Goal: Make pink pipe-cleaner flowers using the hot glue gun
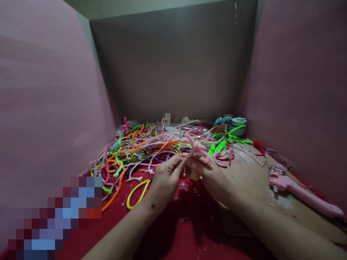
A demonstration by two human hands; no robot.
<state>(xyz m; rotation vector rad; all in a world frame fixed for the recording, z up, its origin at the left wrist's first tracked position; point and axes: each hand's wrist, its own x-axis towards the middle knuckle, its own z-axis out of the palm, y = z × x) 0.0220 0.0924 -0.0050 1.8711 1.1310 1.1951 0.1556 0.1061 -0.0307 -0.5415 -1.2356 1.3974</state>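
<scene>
**Pink fuzzy piece pinched between both hands, centre of frame**

Step in hand, as judged: hand-shaping or joining of a pink fuzzy piece point(195, 146), which is held up just right of the frame's centre. Its soft arms splay upward above the fingertips. Whether a twist or a press is under way cannot be told.

Next move, as judged: calls for a steady pinch at the base from one side and small finger adjustments from the other, since fuzzy stems probably bend easily and could crush or slip out of line.

Hands: both narrow, fingers curled in. Left hand point(166, 177), lower centre, grips with thumb against the bent fingers at the piece's lower end. Right hand point(215, 178), just right of it, bears on the same piece with thumb and fingertips close together. Exact contact under the fingers is hidden.

Surroundings: a tangle of coloured stems point(141, 144) spreads across the left-centre of the counter point(173, 238), which is covered in red. A yellow loop handle point(129, 196) lies near the left wrist. Beyond the right hand are bright green leaf-like pieces point(221, 147). At right, a pink glue gun point(306, 195) rests on a cardboard sheet point(246, 180).
</scene>
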